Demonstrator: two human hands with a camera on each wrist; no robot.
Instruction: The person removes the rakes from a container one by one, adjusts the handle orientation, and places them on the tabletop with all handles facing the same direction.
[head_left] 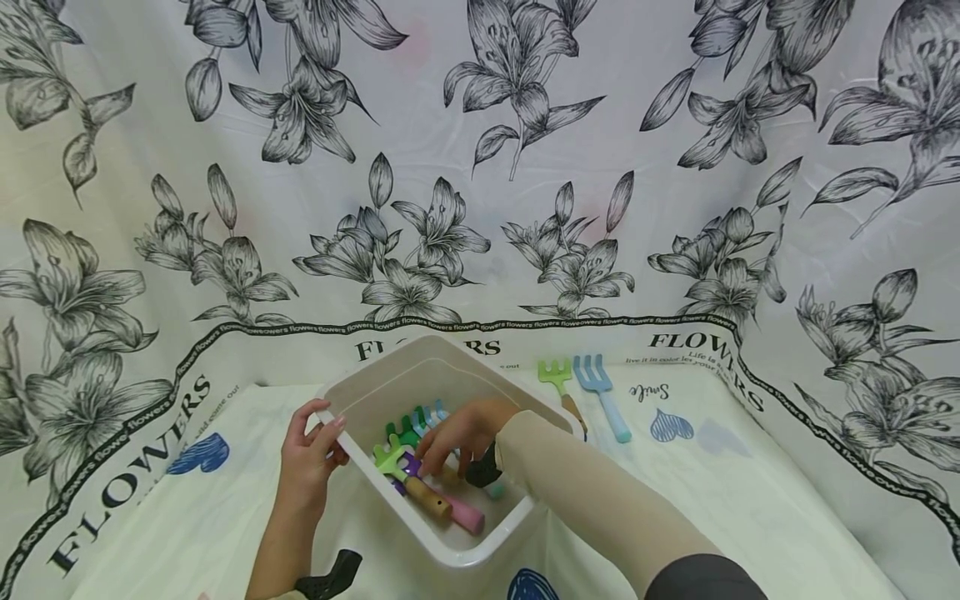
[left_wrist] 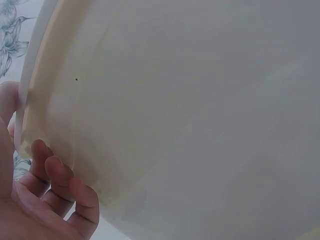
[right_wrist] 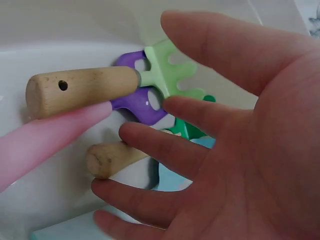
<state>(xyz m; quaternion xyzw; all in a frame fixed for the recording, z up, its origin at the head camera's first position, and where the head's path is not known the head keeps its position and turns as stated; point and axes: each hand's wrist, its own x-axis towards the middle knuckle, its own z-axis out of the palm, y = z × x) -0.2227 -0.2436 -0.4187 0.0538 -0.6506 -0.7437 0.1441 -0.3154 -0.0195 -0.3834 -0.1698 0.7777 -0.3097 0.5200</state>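
A white plastic bin (head_left: 468,557) is tilted in front of me, holding several small garden tools. My left hand (head_left: 306,458) grips its left rim, thumb and fingers on either side; the left wrist view shows the curled fingertips (left_wrist: 60,172) against the bin's outer wall. Inside the bin, my right hand (head_left: 465,433) hovers with spread fingers over the tools. Near it lie a light green hand fork with a wooden handle (right_wrist: 82,91), a purple tool head (right_wrist: 145,112), a pink handle (right_wrist: 55,137), another wooden handle (right_wrist: 112,159) and a dark green tool (right_wrist: 192,131).
Behind the bin's right side, a green hand fork (head_left: 555,375) and a light blue fork (head_left: 602,392) lie on the pale cloth (head_left: 675,483). A flower-printed curtain (head_left: 525,250) rises at the back and sides.
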